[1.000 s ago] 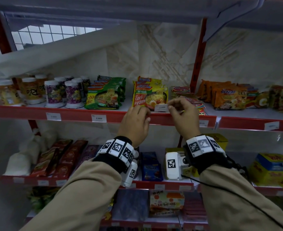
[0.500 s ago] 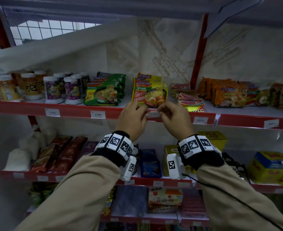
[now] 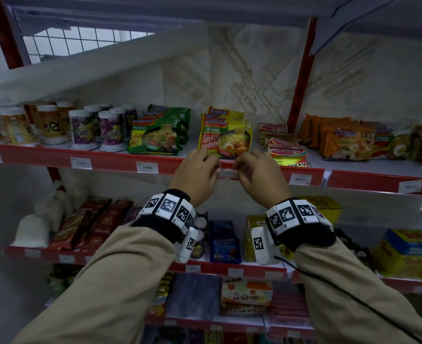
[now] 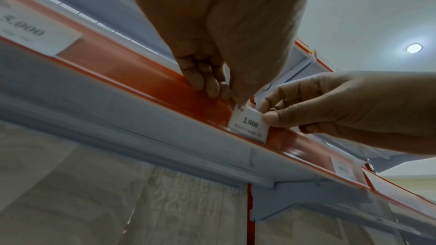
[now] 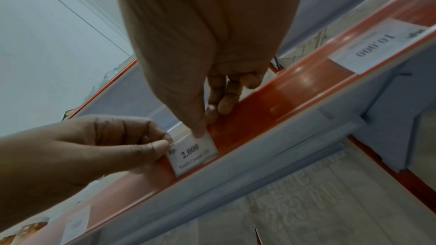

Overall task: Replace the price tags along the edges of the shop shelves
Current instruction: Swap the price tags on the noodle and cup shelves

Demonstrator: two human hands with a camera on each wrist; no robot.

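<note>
Setting: shop shelving with red edge rails, snack packets on the shelves.
Price tag (image 4: 249, 122): white, printed "2.000", seated in the red shelf rail (image 4: 132, 74) below the Kari Ayam noodle packet (image 3: 223, 140).
Left hand (image 3: 196, 175): fingers curled, thumb and forefinger pinching the tag's left end.
Right hand (image 3: 261, 175): fingers curled, pinching the tag's right end.
Neighbouring tag (image 3: 147, 167): "5.000", further left on the same rail.

Both hands meet at the red shelf edge (image 3: 120, 161): the left hand (image 3: 196, 175) and right hand (image 3: 259, 176) pinch a white price tag (image 3: 227, 173) below the yellow noodle packets (image 3: 225, 139).
</note>
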